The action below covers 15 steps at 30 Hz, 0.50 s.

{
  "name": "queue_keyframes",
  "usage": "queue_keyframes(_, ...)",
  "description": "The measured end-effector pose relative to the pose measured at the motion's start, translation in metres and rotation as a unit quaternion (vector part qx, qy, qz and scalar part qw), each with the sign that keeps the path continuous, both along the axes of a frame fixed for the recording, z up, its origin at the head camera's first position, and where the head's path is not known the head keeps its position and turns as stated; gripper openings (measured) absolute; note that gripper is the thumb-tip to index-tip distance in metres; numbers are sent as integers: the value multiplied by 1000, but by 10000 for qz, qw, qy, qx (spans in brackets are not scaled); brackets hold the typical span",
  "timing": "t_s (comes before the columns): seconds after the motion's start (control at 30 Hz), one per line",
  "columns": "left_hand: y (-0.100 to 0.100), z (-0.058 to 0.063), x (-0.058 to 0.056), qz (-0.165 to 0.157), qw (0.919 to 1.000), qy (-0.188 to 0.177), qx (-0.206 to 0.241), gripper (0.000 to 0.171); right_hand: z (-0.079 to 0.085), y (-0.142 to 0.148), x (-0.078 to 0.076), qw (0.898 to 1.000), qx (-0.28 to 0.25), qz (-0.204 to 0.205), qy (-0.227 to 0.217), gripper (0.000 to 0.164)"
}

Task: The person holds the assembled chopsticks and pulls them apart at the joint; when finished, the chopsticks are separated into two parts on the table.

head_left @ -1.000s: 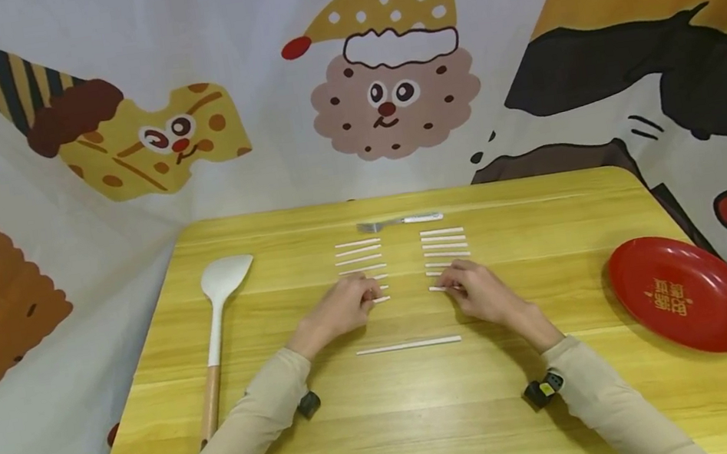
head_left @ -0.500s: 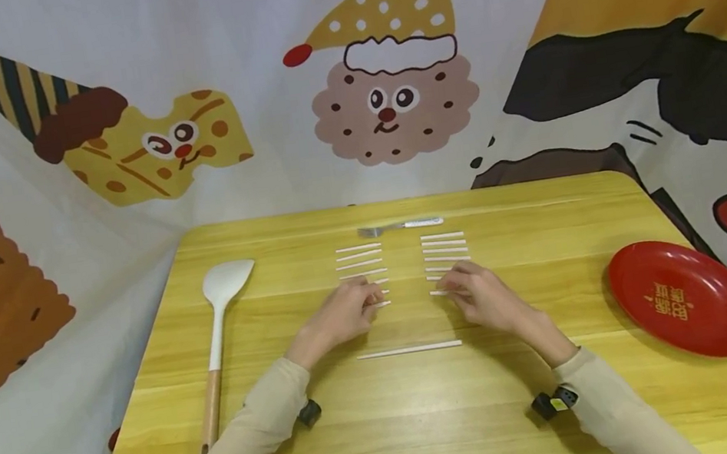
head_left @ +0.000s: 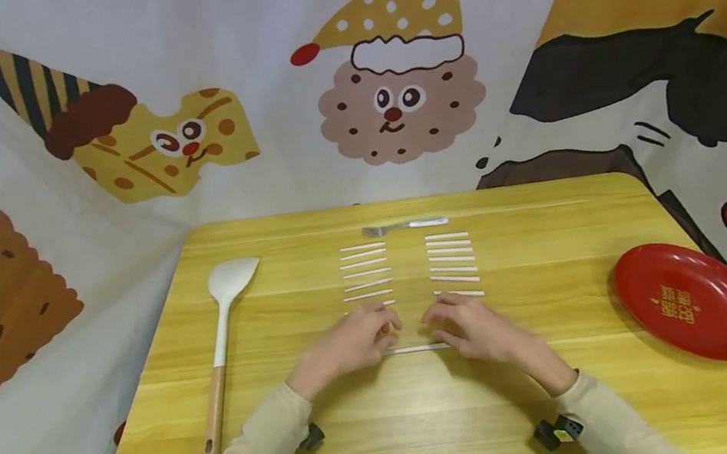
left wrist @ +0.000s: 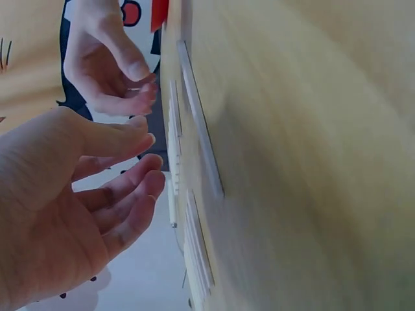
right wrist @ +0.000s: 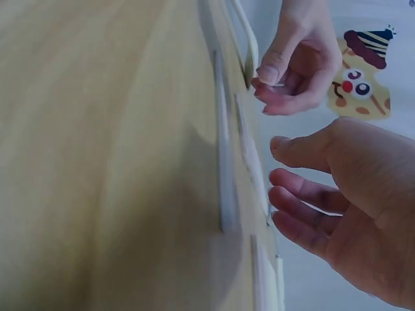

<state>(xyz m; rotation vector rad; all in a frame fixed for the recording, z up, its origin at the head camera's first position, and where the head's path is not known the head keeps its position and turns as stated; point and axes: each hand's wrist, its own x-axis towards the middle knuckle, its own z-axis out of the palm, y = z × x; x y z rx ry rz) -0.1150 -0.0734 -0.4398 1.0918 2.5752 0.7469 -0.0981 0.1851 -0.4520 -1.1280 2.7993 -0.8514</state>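
Note:
A long, thin white stick (head_left: 415,348) lies crosswise on the table, its two ends covered by my hands in the head view. Over its left part hovers my left hand (head_left: 348,343), fingers bent loosely with nothing between them. My right hand (head_left: 482,328) is likewise above the stick's right part, thumb and fingers apart. Both wrist views show the stick (left wrist: 201,123) on the tabletop with the fingertips off it. Beyond the hands, several short white sticks form a left column (head_left: 366,274) and a right column (head_left: 452,259); my left hand partly hides the nearest left one.
A fork (head_left: 428,222) with a white handle lies past the columns. At the left is a white spatula (head_left: 222,332) with a wooden handle, close to my left sleeve. A red oval plate (head_left: 724,308) sits at the right, on the wooden table (head_left: 429,443).
Both hands have left the nearest short sticks, which now lie in the columns. They have moved toward the body, over the long stick, and their fingers have spread.

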Motion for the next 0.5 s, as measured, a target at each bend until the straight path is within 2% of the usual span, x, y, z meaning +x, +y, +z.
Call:
queue_keyframes(0.13, 2, -5, 7, 1, 9996, -203, -175, 20, -8, -5, 5, 9988, 21, 115, -474, 21)
queue_keyframes(0.23, 3, -8, 10, -33, 9992, -220, -331, 18, -14, -7, 7, 9980, 41, 165, -607, 18)
queue_keyframes(0.37, 5, -11, 12, -171, 9985, 17, -519, 12, -20, -8, 8, 9988, -59, 283, -394, 17)
queue_keyframes(0.5, 6, -14, 13, -220, 9977, 149, -620, 17, -24, -10, 8, 9988, -204, 414, -178, 18)
